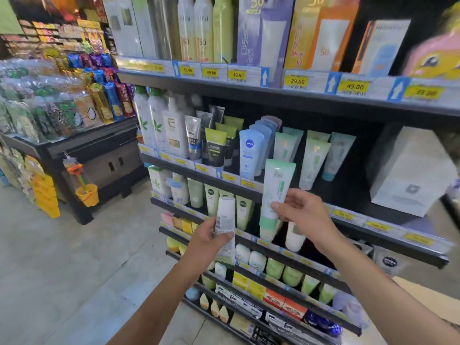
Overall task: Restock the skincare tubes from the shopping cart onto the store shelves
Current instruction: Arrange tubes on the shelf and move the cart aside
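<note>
My right hand [302, 210] holds a pale green and white skincare tube [275, 192] upright by its middle, cap down, just in front of the second shelf's edge [251, 184]. Behind it stand matching green tubes [313, 158] in rows on that shelf. My left hand [207, 239] grips a white tube [225, 220] with its barcode side toward me, lower and to the left, in front of the third shelf. The shopping cart is out of view.
Blue Nivea tubes [250, 155] and dark green tubes [215, 148] stand left of the green row. A white box [408, 170] sits to the right. Snack displays on a black stand [82, 145] fill the left, with open grey floor [74, 270] between.
</note>
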`<state>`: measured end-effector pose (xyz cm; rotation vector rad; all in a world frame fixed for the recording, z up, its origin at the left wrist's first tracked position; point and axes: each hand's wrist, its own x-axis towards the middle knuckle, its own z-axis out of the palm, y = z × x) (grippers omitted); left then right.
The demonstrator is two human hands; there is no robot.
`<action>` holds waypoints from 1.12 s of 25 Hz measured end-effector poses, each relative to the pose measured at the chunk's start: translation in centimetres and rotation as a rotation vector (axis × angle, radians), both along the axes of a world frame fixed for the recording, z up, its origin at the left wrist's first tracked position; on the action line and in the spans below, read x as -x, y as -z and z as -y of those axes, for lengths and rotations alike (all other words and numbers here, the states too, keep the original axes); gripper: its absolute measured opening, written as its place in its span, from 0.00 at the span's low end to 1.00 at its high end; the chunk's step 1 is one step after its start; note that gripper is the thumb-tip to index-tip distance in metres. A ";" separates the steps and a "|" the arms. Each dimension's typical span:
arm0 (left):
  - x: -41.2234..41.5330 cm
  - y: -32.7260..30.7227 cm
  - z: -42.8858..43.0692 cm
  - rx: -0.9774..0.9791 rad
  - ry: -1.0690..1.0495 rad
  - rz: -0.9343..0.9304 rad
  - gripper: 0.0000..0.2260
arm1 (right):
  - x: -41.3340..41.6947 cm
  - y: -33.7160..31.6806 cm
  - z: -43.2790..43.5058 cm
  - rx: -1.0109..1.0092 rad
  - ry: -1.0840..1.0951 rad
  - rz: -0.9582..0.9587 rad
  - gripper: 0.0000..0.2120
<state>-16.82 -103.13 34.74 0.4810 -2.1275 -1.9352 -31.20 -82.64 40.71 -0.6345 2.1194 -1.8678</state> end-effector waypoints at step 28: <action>8.2 -0.7 5.8 0.033 0.208 0.035 0.14 | 9.7 -2.1 3.7 -0.411 0.279 -0.326 0.15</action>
